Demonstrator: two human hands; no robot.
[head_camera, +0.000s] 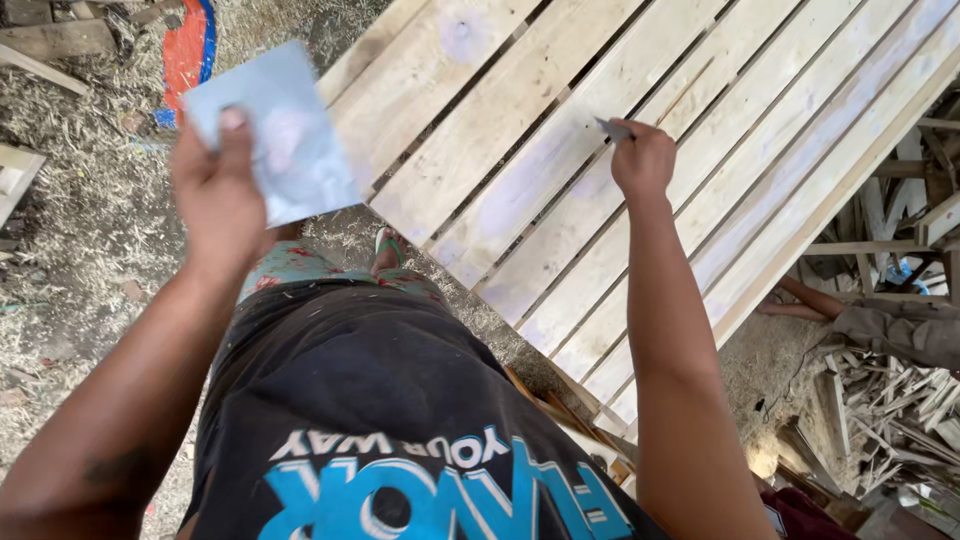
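Note:
My left hand (215, 190) is raised and grips a pale blue-grey flat square sheet (280, 125) by its lower left edge, thumb on top. My right hand (642, 160) is stretched out over a slatted panel of pale wooden planks (520, 140) and pinches a small grey blade-like tool (612, 128) whose tip rests on a plank. Whitish-purple smears of filler show on several planks. My black shirt with blue lettering fills the bottom of the view.
Sawdust and shavings cover the ground at left (90, 230). An orange and blue sheet (188, 50) lies at the top left. Scrap wood (900, 400) is piled at right, where another person's leg (810, 300) shows. My sandalled foot (388, 250) stands beside the panel.

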